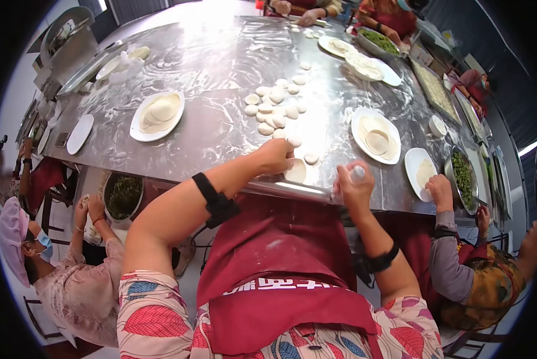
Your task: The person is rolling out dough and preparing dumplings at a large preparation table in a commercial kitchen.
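My left hand [275, 157] reaches over the front of the steel table, its fingers closed on the edge of a flat round dough wrapper [296, 172]. To its right, my right hand [354, 186] is wrapped round a rolling pin, whose pale rounded end [357, 174] shows between thumb and fingers. The fist hides much of the pin. Just beyond the wrapper lies a single small dough piece [311, 158]. Farther in, several flattened dough pieces [274, 110] lie in a loose cluster.
Flour streaks the steel table [202, 66]. White plates with stacked wrappers stand left [138, 128] and right [360, 127]. A smaller plate [413, 173] and a bowl of green filling [461, 173] are farther right. People work on both sides and across the table.
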Demonstrator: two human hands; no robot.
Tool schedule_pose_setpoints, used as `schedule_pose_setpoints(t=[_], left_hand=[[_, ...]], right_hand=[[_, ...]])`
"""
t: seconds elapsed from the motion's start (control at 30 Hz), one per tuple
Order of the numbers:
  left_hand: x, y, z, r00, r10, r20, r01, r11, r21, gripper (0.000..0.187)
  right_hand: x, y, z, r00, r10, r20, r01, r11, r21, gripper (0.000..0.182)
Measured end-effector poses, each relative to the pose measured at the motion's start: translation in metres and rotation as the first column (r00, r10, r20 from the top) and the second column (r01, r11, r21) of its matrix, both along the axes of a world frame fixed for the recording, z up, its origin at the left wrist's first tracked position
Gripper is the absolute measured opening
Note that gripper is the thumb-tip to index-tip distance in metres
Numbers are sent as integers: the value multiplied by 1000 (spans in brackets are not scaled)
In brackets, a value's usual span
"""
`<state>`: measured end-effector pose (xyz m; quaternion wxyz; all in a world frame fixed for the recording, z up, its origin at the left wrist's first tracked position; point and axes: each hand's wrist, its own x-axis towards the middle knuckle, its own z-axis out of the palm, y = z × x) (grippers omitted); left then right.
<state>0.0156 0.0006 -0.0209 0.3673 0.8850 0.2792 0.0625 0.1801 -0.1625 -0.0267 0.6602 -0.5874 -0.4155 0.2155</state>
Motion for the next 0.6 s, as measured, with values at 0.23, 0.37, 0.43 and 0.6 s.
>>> schedule_pose_setpoints(t=[0.23,0.37,0.43,0.6], left_hand=[[14,3,2,994,66,-85,-58,994,90,17],[14,0,1,992,-40,-118,56,989,139,16],[9,3,-3,996,-45,-80,50,997,55,15],[4,-4,3,997,-42,-59,42,999,9,18]], right_hand=[[21,73,2,992,-64,104,64,998,0,18],[13,38,3,994,-74,84,78,996,-41,18],[2,2,0,998,-38,48,41,997,-60,18],[7,33,5,996,-84,29,84,996,-13,19]])
